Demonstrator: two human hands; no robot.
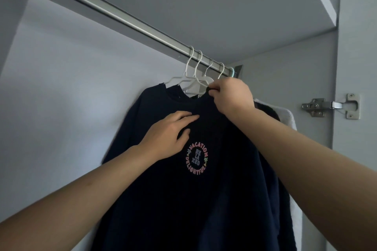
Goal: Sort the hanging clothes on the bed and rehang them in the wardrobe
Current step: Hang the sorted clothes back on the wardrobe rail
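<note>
Inside the wardrobe (61, 67), pale grey walls all round, and a metal hanging rail (114, 13) runs diagonally from top left down to the back right corner. Biggest thing in there is a navy sweatshirt (183, 199) hanging off the rail near its right end, front facing out, with a round pink print (197, 158) on the chest that reads VACATION / RELAXED / DELIGHTFUL. It sits on a white hanger (184, 76), and there's a little bunch of other white hanger hooks (210, 67) packed right beside it on the rail, plus one pale teal hook (232, 71) at the very end.

Behind the sweatshirt on the right there's another dark garment (267, 112) and then a white fluffy one (289, 118) peeking out, both mostly hidden.

Left hand (169, 135) lies flat on the sweatshirt's chest just above the print, fingers (187, 117) straight and spread a bit, holding nothing, just pressing on the fabric. Right hand (232, 96) is up at the neckline, thumb and fingertips pinching the collar edge right under the hooks.

Over on the right, the door side has a steel cabinet hinge (331, 106).
</note>
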